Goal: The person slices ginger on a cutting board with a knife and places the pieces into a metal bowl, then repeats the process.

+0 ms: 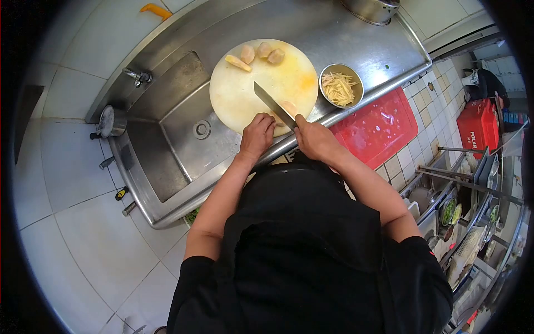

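My right hand [315,137] is closed around the handle of a kitchen knife [272,102], whose broad blade points up and left over a round white cutting board [233,103]. My left hand [258,133] rests at the board's near edge, fingers curled on a small pale piece of ginger [277,119] beside the blade; the fingers partly hide it. Another pale piece [288,107] lies just right of the blade. At the board's far side are several peeled ginger pieces [247,54]. A metal bowl [360,92] of thin pale yellow strips [338,88] stands right of the board.
The board partly overhangs a steel sink [172,125] with a tap [137,76]. A metal pot [371,10] stands on the far counter. Below the counter edge lies a red lid-like panel [384,125]. Shelves with food containers [450,211] and a red box [477,125] are at right.
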A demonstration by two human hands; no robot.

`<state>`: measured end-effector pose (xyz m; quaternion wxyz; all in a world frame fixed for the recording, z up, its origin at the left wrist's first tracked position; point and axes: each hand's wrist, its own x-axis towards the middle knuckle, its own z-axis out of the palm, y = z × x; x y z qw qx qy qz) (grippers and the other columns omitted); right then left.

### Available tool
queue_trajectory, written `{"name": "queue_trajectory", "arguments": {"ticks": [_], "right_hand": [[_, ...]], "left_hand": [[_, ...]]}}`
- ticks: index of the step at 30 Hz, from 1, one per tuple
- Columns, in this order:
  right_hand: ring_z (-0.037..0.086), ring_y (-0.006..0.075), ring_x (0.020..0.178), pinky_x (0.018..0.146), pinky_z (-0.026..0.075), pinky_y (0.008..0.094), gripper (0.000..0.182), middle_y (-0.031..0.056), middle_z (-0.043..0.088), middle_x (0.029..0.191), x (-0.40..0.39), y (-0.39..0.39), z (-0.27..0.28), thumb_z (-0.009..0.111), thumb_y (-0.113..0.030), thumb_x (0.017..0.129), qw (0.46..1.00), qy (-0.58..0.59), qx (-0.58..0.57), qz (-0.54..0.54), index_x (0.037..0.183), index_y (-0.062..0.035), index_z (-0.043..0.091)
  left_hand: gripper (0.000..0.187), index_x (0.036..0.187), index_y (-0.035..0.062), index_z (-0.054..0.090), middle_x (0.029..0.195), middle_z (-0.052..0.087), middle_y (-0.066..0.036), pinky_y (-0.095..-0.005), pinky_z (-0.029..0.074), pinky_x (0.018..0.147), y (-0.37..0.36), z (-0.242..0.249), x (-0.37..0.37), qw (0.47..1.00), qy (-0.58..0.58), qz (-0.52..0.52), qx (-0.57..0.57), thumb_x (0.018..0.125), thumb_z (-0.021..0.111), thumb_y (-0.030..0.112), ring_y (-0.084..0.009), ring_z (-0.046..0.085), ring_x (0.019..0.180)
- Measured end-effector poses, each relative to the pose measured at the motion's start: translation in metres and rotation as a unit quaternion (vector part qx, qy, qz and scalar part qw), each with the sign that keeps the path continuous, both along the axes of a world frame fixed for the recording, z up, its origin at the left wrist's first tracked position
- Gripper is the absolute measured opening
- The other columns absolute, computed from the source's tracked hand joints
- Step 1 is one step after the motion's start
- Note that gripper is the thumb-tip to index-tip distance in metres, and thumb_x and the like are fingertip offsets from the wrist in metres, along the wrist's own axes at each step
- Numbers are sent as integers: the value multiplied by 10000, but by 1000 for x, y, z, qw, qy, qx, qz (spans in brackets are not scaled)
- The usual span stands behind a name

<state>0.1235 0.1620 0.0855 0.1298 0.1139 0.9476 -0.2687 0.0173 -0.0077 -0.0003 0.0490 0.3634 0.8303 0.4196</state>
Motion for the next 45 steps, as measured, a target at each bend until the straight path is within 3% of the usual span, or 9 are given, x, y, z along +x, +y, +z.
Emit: {"name": "queue_trajectory", "arguments": {"ticks": [24,41,45], "right_hand": [[679,462,764,686,522,581,170,268,669,754,25,-10,26,476,-117,963,1000,-8,13,5,1064,20,476],[683,463,827,745,528,566,172,300,676,813,1,-9,10,455,-96,964,999,-35,-3,16,1066,41,474],[668,484,795,722,518,569,191,309,668,805,-8,-12,-22,478,-131,977,1000,-8,-3,9,1060,40,458]], "left_hand": [[199,1083,30,682,1118,648,-181,-461,561,845,3,10,-2,998,-11,-17,-51,909,620,103,-395,672,955],[179,1061,29,681,1077,661,-142,-414,567,790,2,4,0,1000,-4,-3,-9,885,686,61,-358,684,920],[165,1050,32,679,1054,655,-143,-416,565,783,3,5,0,1000,9,-5,-20,889,685,64,-358,683,908]]}}
